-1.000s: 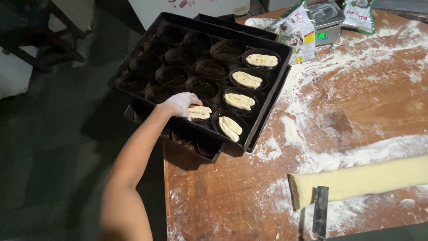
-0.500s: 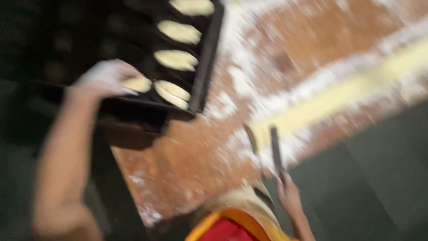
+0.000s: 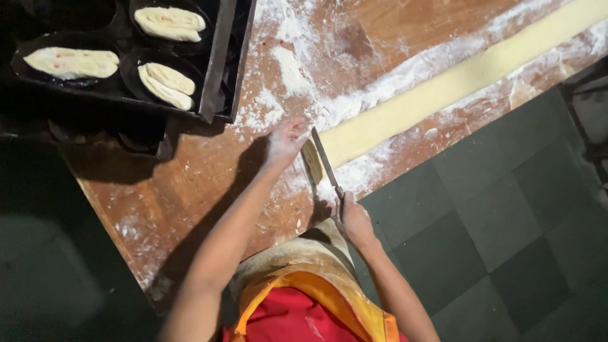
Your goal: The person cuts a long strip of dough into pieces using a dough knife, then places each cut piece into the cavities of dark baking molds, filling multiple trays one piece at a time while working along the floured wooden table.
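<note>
Both hands off tray (image 3: 218,69) now; left hand (image 3: 285,142) at dough strip (image 3: 456,82), right hand (image 3: 351,218) w/ knife (image 3: 324,158).

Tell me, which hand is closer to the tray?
Left. The left hand rests on the dough end, just below the tray. The right hand holds the knife farther back, at the table's edge.

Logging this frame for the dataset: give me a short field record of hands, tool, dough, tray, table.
left hand: flour-dusted, fingers on the cut end of the dough strip
right hand: grips the handle of the knife
knife: blade set across the strip's end
cut piece: beside the blade, under the left hand
baking tray: dark, oval cups, three shaped dough pieces visible
table: wooden, floured
</note>
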